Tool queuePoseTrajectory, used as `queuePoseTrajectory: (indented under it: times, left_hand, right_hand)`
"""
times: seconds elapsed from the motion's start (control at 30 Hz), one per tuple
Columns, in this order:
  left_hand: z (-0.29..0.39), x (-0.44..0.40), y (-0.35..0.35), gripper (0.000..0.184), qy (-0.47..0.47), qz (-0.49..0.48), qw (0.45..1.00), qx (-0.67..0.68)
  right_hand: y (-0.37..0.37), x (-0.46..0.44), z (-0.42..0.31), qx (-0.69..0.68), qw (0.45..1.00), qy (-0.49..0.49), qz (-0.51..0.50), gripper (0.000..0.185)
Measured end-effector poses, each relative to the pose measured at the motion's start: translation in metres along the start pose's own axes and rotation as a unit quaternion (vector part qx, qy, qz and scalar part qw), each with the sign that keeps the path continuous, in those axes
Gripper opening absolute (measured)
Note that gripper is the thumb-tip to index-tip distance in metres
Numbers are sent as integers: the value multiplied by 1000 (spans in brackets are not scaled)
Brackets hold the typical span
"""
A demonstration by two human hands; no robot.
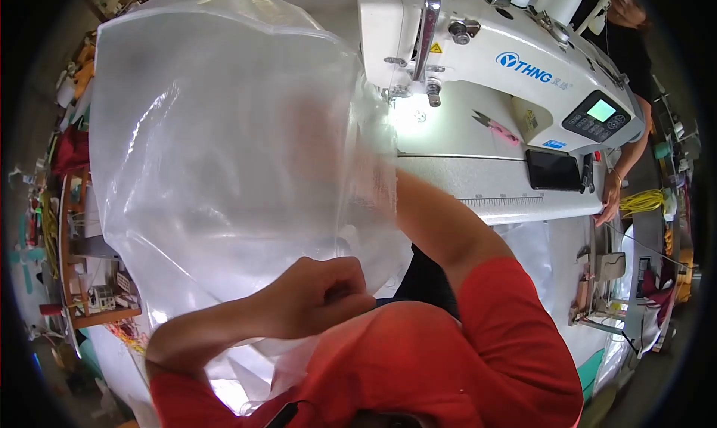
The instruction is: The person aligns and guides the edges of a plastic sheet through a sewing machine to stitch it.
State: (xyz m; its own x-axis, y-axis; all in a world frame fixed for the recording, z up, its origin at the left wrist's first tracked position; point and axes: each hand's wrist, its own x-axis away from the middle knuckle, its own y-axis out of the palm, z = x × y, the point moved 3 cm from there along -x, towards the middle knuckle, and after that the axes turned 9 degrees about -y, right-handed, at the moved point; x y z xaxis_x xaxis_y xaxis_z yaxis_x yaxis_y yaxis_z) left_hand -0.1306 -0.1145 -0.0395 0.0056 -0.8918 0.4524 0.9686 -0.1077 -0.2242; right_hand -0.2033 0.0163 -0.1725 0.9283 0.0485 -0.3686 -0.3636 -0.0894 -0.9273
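Note:
A large clear plastic bag (216, 144), with a raised seam round its far edge, spreads across the left of the head view. My left hand (321, 290) is closed in a fist at the bag's near edge, and loose plastic hangs below it. My right forearm reaches up to the bag's right edge. Behind the cloudy plastic, my right hand (321, 133) shows only as a blur, its fingers unreadable. Just right of the bag stands a white sewing machine (478, 47), its lit needle area close to the plastic.
Pink-handled thread snips (497, 128) and a black phone (554, 170) lie on the machine table (441, 178), which has a ruler (504, 201) along its front. White thread cones (559, 1) stand on top. Another person's hand (610, 196) touches the table's right end.

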Motion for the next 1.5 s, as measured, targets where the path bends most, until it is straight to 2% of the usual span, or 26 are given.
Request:
queuePoseTrajectory:
  times: [0.1,0.17,0.2,0.23,0.27,0.33,0.4,0.47,0.5,0.57,0.6,0.67,0.77,0.8,0.87,0.93,1.0,1.03,1.1,1.17,1.23,1.3,1.33,1.4,1.47,1.5]
  left_hand:
    - [-54,-14,25,13,-17,54,998,22]
    - [-90,-26,49,14,2,70,995,66]
    - [-100,-27,59,14,19,90,990,108]
    - [-105,-28,68,15,-32,139,983,117]
    - [-109,-28,73,15,-33,139,982,122]
    - [-115,-29,77,17,-55,174,981,70]
    - [-98,-26,67,18,24,184,981,-61]
    - [-76,-21,61,18,54,199,970,-130]
    - [-64,-18,59,18,52,206,968,-130]
    - [-50,-17,60,14,-31,154,979,-130]
    - [-50,-17,63,14,-32,159,978,-132]
    - [-53,-18,67,11,-5,184,959,-214]
    - [-47,-13,61,11,-40,168,944,-282]
    - [-48,-13,60,11,-39,168,944,-282]
    - [-47,-8,58,12,35,280,921,-269]
    - [-53,-14,85,12,72,197,934,-288]
    - [-57,-15,88,14,55,185,941,-279]
    - [-57,-12,91,16,30,185,926,-327]
    - [-53,-9,91,19,4,187,909,-372]
    - [-47,-3,88,27,-18,223,905,-361]
    - [-64,-9,93,30,5,209,907,-365]
    - [-65,-12,96,33,30,198,909,-365]
    - [-64,-14,94,24,5,197,919,-343]
    - [-63,-18,91,17,-16,195,928,-318]
    - [-66,-23,88,12,30,202,959,-196]
    - [-65,-26,87,12,30,203,959,-194]
  right_hand:
    - [-19,62,-35,-122,987,-81,72,24]
    - [-49,120,-52,-274,955,-90,-72,22]
    - [-61,147,-62,-266,953,-143,33,24]
    - [-45,181,-66,-327,930,-85,-145,23]
    - [-52,198,-64,-328,929,-85,-149,23]
    - [-59,227,-49,-347,911,136,-179,34]
    - [-61,226,-32,-398,876,273,9,40]
    - [-33,218,-19,-486,809,291,159,37]
    - [-22,212,-14,-489,809,285,157,37]
    - [-6,198,-12,-658,703,246,112,34]
    - [-7,197,-16,-660,703,240,112,34]
    - [-8,199,-38,-629,751,200,-8,26]
    - [-33,204,-79,-688,694,194,-89,22]
    - [-40,207,-78,-687,694,194,-89,22]
    - [-52,210,-77,-675,716,144,-103,22]
    - [-63,214,-83,-692,695,176,-87,20]
    - [-70,215,-83,-712,671,206,2,15]
    - [-72,215,-81,-710,673,207,5,15]
    - [-73,217,-76,-590,771,239,-24,13]
    - [-75,217,-77,-600,757,259,0,13]
    - [-80,218,-79,-609,741,283,23,14]
    - [-90,215,-77,-509,819,260,-49,15]
    - [-88,216,-78,-507,821,259,-48,15]
    - [-88,218,-81,-487,856,163,55,14]
    - [-89,219,-86,-481,866,138,22,12]
    - [-89,219,-89,-475,873,112,-9,11]
